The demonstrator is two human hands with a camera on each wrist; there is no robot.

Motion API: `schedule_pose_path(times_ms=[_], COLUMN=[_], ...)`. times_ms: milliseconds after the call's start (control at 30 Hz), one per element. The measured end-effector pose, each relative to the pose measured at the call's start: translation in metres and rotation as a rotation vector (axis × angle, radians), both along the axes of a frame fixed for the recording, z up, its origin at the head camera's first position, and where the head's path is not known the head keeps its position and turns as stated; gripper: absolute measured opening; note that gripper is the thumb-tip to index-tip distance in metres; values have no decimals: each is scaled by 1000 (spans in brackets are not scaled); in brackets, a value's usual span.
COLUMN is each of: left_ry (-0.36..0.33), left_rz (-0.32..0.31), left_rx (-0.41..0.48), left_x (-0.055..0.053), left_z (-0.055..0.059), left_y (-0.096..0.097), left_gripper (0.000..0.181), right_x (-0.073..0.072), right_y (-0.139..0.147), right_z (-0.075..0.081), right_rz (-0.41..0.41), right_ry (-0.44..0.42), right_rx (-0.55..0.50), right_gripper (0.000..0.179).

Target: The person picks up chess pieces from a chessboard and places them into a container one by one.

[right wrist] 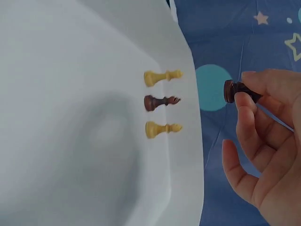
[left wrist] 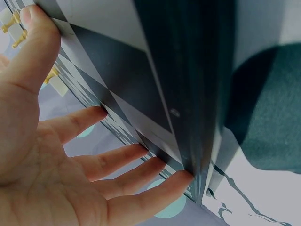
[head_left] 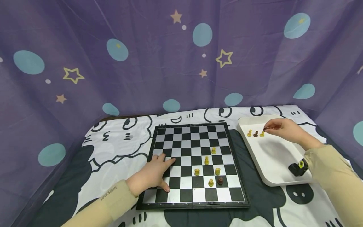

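My right hand [head_left: 285, 129] pinches a dark brown chess piece [right wrist: 240, 90] between thumb and fingers, over the far part of the white tray [head_left: 272, 170]. In that tray stand two yellow bishops [right wrist: 162, 129] with a brown bishop [right wrist: 161, 101] between them. On the left side of the chessboard [head_left: 185, 195], my left hand [head_left: 153, 173] rests with its fingers spread and fingertips touching the squares. Toward the board's right half stand several yellow pieces [head_left: 206, 160] and one dark brown piece [head_left: 220, 181]. The held piece's head is partly hidden by my fingers.
The board and tray lie side by side on a black-and-white cartoon cloth [head_left: 113, 138], a strip of dark cloth between them. Behind the table hangs a purple curtain [head_left: 158, 63] with stars and blue spots. The tray has a raised rim.
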State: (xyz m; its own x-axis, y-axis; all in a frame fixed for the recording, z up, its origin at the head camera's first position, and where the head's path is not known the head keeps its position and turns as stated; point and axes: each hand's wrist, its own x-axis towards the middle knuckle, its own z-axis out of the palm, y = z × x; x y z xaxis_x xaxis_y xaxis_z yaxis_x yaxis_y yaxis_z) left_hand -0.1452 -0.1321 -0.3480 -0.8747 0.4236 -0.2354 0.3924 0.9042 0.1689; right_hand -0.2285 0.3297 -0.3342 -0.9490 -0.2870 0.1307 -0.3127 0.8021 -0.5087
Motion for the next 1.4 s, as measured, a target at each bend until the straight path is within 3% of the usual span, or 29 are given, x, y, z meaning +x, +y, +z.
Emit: schedule_pose_path(times_ms=[367, 700, 1400], left_ry=[13, 5, 18], left_rz=[-8, -4, -14], left_rx=[-12, -17, -8], left_x=[0, -1, -2], left_z=[1, -1, -4], left_y=[0, 0, -1], left_gripper=[101, 102, 101], right_x=[-15, -26, -31], right_y=[13, 17, 17], right_z=[-14, -26, -40], right_rz=[-49, -38, -49], right_ry=[-67, -41, -77], right_rx=[46, 88, 118], right_gripper=[13, 7, 8])
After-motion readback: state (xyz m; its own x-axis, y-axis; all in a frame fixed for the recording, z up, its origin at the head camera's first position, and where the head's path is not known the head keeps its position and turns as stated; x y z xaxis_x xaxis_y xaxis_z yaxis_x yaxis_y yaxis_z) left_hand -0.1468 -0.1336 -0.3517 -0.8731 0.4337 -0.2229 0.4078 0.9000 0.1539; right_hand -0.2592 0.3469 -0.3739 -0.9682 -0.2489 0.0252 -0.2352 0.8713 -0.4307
